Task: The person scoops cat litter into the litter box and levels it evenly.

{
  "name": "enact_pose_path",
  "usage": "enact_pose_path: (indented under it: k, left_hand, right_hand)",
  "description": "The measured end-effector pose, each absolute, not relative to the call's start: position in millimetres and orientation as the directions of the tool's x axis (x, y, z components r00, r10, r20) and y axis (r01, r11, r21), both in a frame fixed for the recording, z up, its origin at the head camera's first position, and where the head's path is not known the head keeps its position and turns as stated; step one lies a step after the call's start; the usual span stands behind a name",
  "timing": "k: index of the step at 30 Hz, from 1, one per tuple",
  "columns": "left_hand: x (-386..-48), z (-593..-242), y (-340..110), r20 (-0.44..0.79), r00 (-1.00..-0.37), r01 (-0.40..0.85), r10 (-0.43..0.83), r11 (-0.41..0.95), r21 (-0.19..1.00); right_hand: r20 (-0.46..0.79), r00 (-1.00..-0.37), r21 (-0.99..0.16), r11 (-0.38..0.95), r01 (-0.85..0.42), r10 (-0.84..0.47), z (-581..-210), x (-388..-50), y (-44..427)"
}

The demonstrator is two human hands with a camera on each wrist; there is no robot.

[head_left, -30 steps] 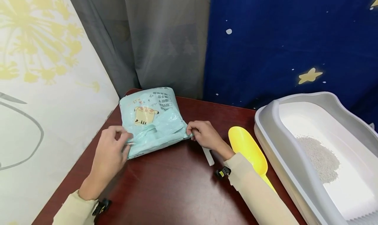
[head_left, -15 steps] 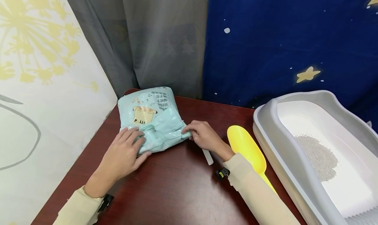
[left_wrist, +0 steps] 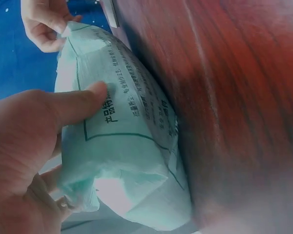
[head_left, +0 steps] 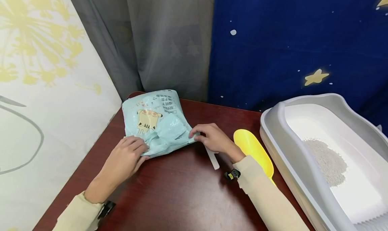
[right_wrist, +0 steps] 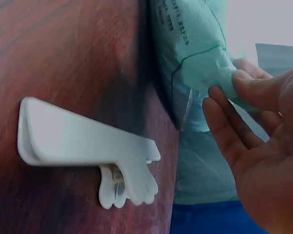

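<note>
A plump light-blue plastic bag point(head_left: 169, 126) printed with a cartoon cat lies on the dark red table, its near edge folded and creased. My left hand point(head_left: 128, 156) grips the near left part of that edge; in the left wrist view the thumb point(left_wrist: 83, 105) presses on the printed side while the other fingers go behind. At the near right corner, my right hand point(head_left: 213, 138) pinches the bag between thumb and fingers, as the right wrist view shows. Just below this hand lies a white bag clip point(right_wrist: 83, 139), flat on the table. What the bag contains is hidden.
A yellow scoop point(head_left: 253, 150) lies right of the clip, partly under the right forearm. Beside it stands a grey-and-white litter box point(head_left: 282, 123) holding a patch of grey granules point(head_left: 325, 162). Curtains point(head_left: 172, 38) hang behind the table, and a patterned white wall point(head_left: 45, 106) borders its left side.
My left hand let go, spread over the near left part of the bag, then curled onto its edge. The near edge now looks more folded. My right hand stays at the right corner.
</note>
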State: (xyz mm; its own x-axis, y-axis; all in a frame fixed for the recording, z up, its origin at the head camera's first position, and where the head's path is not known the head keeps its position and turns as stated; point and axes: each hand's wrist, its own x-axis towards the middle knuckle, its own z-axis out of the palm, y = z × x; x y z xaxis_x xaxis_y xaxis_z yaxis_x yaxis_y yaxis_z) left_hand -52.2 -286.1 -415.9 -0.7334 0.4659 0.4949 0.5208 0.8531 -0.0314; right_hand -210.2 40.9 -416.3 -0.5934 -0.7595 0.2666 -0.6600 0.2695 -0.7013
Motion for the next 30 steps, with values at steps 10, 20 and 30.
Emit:
enact_pose_path:
  k: [10,20,30]
  left_hand:
    - [-49.2,-415.0,-294.8,0.506,-0.733,0.555,0.454,0.830,0.061]
    - [-54.8,-406.6,-295.4,0.464,-0.757,0.541,0.459,0.839,0.052]
    - [-54.9,-409.6,-300.4,0.448,-0.742,0.579,0.499,0.813,0.053]
  right_hand:
    - [0.190,-0.622,-0.749,0.297,-0.592,-0.760,-414.0,-210.1,41.7]
    - [0.303,-0.538,-0.582,0.294,-0.758,-0.787,-418.6,-202.8,37.3]
    - [0.530,-0.440,-0.400,0.244,-0.883,-0.724,-433.2,-202.2,36.4]
